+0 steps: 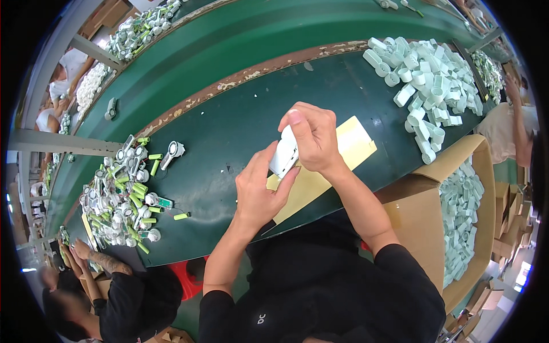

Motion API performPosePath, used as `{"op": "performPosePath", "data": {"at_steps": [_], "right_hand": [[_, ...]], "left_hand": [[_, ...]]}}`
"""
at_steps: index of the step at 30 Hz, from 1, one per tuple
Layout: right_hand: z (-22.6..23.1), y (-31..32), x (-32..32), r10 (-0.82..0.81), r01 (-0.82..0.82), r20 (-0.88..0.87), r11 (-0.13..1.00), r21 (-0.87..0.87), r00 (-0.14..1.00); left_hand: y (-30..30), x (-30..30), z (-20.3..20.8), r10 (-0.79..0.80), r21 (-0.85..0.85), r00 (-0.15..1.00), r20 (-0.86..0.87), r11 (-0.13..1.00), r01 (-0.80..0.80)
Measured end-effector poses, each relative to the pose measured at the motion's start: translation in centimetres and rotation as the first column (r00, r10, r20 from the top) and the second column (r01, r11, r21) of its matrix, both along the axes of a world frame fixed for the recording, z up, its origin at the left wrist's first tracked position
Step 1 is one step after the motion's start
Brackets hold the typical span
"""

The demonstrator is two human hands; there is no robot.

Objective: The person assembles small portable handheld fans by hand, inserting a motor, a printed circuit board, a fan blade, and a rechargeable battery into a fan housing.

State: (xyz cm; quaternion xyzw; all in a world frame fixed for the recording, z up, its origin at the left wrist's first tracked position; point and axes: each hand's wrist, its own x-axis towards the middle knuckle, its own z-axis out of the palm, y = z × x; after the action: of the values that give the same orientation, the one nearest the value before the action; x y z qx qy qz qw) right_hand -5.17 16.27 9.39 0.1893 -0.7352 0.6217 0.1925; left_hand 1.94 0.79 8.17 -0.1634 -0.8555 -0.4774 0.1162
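Observation:
Above a yellow sheet (351, 140) on the dark green work surface, both my hands hold a small white plastic housing (283, 155). My left hand (256, 186) closes around its lower left side, fingers behind and thumb at the lower edge. Bent over its upper end, my right hand (313, 136) grips it from the right, with the thumb on top. A few dark slots show along the housing's lower edge. My fingers cover much of the rest. Inner parts, if any, cannot be seen.
To the left lies a pile of small assemblies (117, 200) with green battery cells and wires. Pale green plastic shells (426, 80) are heaped at the far right. An open cardboard box (409, 228) of similar shells stands at my right. Co-workers (134, 297) sit nearby.

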Motion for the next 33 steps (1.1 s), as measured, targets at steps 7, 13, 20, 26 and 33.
{"op": "performPosePath", "data": {"at_steps": [7, 13, 20, 26, 33], "right_hand": [[0.8, 0.0, -0.1, -0.132, 0.122, 0.05, 0.978, 0.168, 0.99], [0.4, 0.1, -2.3, -0.02, -0.087, 0.278, 0.926, 0.366, 0.96], [-6.1, 2.0, -6.9, -0.109, 0.083, 0.406, 0.993, 0.08, 0.907], [-8.1, 1.3, -7.3, -0.209, 0.165, 0.334, 0.974, 0.157, 0.919], [-8.3, 1.0, -7.2, -0.235, 0.174, 0.296, 0.96, 0.218, 0.926]], "left_hand": [[0.5, -0.9, -0.6, -0.014, 0.024, 0.984, -0.177, 1.0, 0.019], [-1.6, -2.2, -2.8, -0.382, 0.704, 0.784, 0.49, 0.703, -0.098], [-4.4, -3.5, -4.7, -0.507, 0.939, 0.798, 0.325, 0.27, -0.212], [-5.1, -4.2, -4.6, -0.505, 0.954, 0.814, 0.288, 0.231, -0.194], [-4.6, -5.4, -5.0, -0.421, 0.921, 0.835, 0.355, 0.313, -0.233]]}}
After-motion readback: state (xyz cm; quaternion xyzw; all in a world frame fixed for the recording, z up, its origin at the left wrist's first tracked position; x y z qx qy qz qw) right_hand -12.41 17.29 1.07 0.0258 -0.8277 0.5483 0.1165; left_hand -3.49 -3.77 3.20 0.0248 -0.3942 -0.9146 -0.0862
